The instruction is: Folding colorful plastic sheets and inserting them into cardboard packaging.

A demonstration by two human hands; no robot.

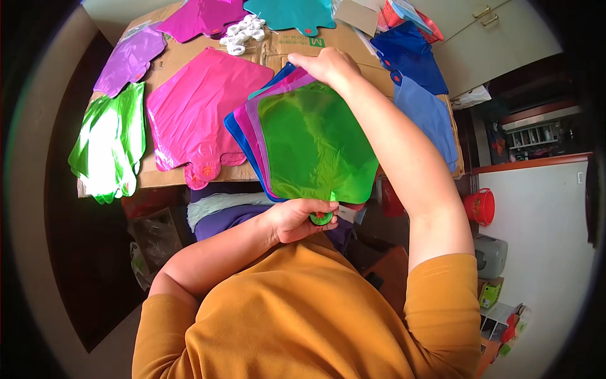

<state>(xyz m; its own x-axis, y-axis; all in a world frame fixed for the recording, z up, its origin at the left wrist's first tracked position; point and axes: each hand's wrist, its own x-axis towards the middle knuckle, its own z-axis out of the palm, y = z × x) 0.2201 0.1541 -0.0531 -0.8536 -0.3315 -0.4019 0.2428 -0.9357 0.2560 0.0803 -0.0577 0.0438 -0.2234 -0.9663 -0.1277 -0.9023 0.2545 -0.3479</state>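
A fanned stack of flat, shiny foil balloons, with a green balloon (315, 145) on top, hangs between my two hands above the table's front edge. Blue, magenta and lilac layers show along its left side. My left hand (297, 220) is closed around the narrow tab at the stack's lower end, where a round green piece peeks out under the fingers. At the upper edge, my right hand (328, 66) grips the stack, fingers partly hidden behind it. Left of the stack, a pink foil balloon (205, 107) lies flat.
Cardboard (278, 47) covers the table. More foil pieces lie around: bright green (110, 142), purple (129, 60), magenta (202, 18), teal (293, 12), dark blue (413, 57) and light blue (426, 117). White string bundles (242, 33) sit at the back. A red basket (481, 207) is at right.
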